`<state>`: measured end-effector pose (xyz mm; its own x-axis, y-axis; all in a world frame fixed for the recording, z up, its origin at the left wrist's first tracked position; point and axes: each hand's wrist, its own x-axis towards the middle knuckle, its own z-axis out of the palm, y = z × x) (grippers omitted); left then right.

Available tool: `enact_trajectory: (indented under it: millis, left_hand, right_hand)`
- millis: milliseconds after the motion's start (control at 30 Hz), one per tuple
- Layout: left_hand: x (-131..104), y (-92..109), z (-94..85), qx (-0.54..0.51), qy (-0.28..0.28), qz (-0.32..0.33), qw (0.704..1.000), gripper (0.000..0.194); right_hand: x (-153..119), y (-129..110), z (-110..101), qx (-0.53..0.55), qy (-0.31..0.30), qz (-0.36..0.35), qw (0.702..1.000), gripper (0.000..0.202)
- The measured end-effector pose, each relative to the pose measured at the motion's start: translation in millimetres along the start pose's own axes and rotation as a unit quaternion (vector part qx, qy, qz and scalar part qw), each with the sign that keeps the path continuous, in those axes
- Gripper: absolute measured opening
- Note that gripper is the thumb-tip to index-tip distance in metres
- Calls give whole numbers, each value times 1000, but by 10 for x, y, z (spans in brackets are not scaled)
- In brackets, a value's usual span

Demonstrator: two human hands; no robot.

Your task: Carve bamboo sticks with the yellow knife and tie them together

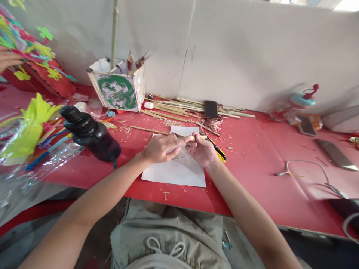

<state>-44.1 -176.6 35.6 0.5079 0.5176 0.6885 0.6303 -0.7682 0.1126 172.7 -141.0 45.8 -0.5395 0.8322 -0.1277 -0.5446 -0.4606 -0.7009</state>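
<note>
My right hand [202, 150] is closed in a pinch around a thin bamboo stick [204, 137], whose pale end sticks out past the thumb. Over the same spot, my left hand [163, 148] has its fingers stretched out, the index fingertip touching the stick by the right fingers and the thumb apart. A white sheet of paper [179, 173] lies under both hands, with a thin dark strand on it. Left of my hand, a longer bamboo stick [146, 129] lies on the table; whether it joins the held one is hidden. A yellow-and-black cutter knife [220, 152] rests beside my right hand.
Along the wall lie bamboo strips [171, 109], a phone [211, 109] and pink string [213, 124]. A dragon-painted lantern frame [116, 90] and a dark bottle [92, 136] stand left. Another person's hand [8, 59] is at the far left. A cable [308, 162] lies right.
</note>
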Motion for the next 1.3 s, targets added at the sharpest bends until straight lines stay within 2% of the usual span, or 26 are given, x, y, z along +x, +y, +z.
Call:
enact_trajectory:
  millis: [233, 400, 533, 633, 767, 833, 933, 1067, 1200, 1300]
  left_hand:
    - [-7, -18, 7, 2, -4, -10, 1000, 60]
    - [1, -12, 1, -29, -34, -48, 998, 55]
    - [6, 0, 0, -49, -37, -74, 995, 49]
    - [17, 8, -8, -61, -42, -86, 994, 45]
    - [28, 4, -16, -71, -73, -105, 989, 39]
    - [27, -8, -11, -74, -89, -109, 987, 36]
    - [18, -31, 5, -72, -107, -112, 985, 33]
    - [8, -49, 23, -59, -120, -121, 984, 29]
    - [4, -57, 40, -44, -133, -139, 980, 26]
    - [-8, -72, 60, -32, -160, -158, 974, 24]
  right_hand:
    - [7, -5, -17, -13, 10, -26, 1000, 5]
    - [28, -9, -68, 21, 5, -20, 1000, 8]
    - [57, 3, -78, 26, 14, -35, 999, 15]
    - [77, 10, -72, -9, 33, -53, 998, 22]
    - [110, 31, -87, -135, 81, -104, 982, 27]
    - [127, 52, -98, -228, 104, -149, 956, 29]
    - [138, 84, -100, -362, 137, -214, 897, 30]
    - [115, 97, -84, -486, 174, -252, 819, 29]
    - [87, 86, -87, -634, 182, -228, 716, 24]
    - [80, 96, -87, -721, 157, -190, 648, 21]
